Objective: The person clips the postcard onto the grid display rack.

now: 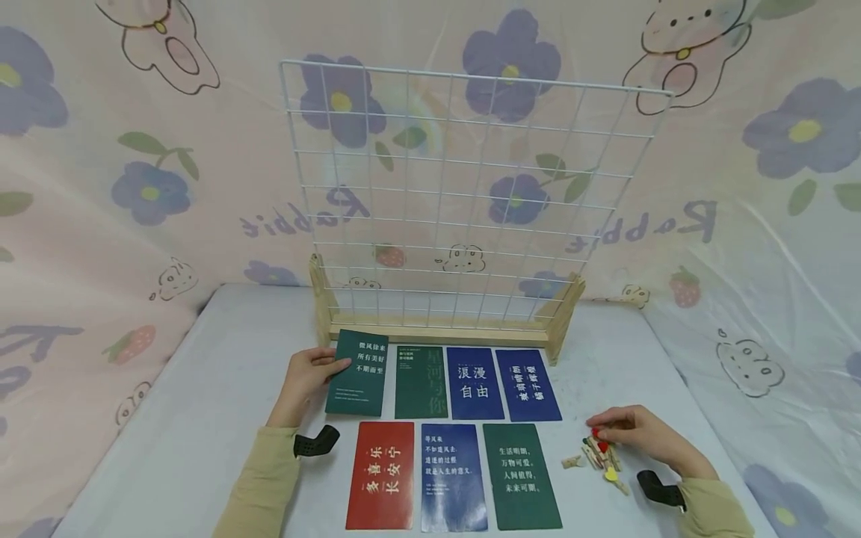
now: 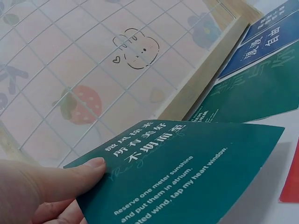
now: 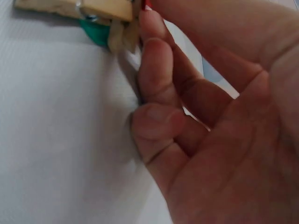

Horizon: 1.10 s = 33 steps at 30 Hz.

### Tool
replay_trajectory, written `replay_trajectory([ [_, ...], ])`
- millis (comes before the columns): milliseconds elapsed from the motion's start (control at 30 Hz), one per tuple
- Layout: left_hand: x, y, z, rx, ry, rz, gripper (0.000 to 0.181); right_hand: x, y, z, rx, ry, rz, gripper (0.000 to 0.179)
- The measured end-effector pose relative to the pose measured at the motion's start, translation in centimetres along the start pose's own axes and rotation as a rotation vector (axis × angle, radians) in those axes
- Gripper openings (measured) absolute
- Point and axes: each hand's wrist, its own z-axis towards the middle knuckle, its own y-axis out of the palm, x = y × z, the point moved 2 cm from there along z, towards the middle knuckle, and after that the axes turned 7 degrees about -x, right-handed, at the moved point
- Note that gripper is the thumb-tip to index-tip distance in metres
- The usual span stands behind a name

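My left hand (image 1: pixel 309 377) pinches a dark green card (image 1: pixel 359 373) by its left edge, thumb on the printed face. In the left wrist view that card (image 2: pixel 187 163) is tilted up, close to the grid's wooden base. At the right, my right hand (image 1: pixel 639 432) is over a small pile of wooden clothespins (image 1: pixel 595 456) with red, yellow and green decorations. Its thumb and forefinger pinch a red-decorated clothespin (image 1: pixel 596 433), mostly hidden by the fingers. The right wrist view shows the curled fingers (image 3: pixel 156 70) beside a wooden clothespin (image 3: pixel 103 8) and a green piece (image 3: pixel 95 32).
A white wire grid (image 1: pixel 444 187) stands in a wooden base (image 1: pixel 437 333) at the back. Before it lie a green card (image 1: pixel 421 381) and blue cards (image 1: pixel 474 403), (image 1: pixel 528 407). Nearer are a red card (image 1: pixel 380 478), a blue card (image 1: pixel 453 512) and a green card (image 1: pixel 522 508).
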Motion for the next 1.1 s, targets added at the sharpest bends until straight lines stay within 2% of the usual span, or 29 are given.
replay_trajectory([
  [133,-0.1,0.2,-0.1,-0.012,-0.007,-0.019,0.046,0.0,-0.1,0.1,-0.008,-0.032,-0.032,0.029],
  [433,0.2,0.5,0.0,-0.019,0.017,-0.007,0.048,-0.6,-0.1,0.2,0.011,-0.041,-0.032,0.024],
  [600,0.4,0.6,0.1,-0.028,0.032,-0.011,0.047,-1.0,-0.4,0.4,0.055,-0.015,-0.039,0.023],
  [800,0.6,0.8,0.3,-0.03,0.035,-0.029,0.046,-1.6,-0.7,1.1,0.128,0.07,-0.039,0.029],
  [900,0.7,0.8,0.5,-0.029,0.049,-0.039,0.044,-2.1,-0.7,1.4,0.135,0.081,-0.025,0.027],
  [1100,0.9,0.9,0.6,-0.051,0.058,-0.062,0.044,-2.7,-0.9,1.7,0.103,0.052,0.01,0.025],
])
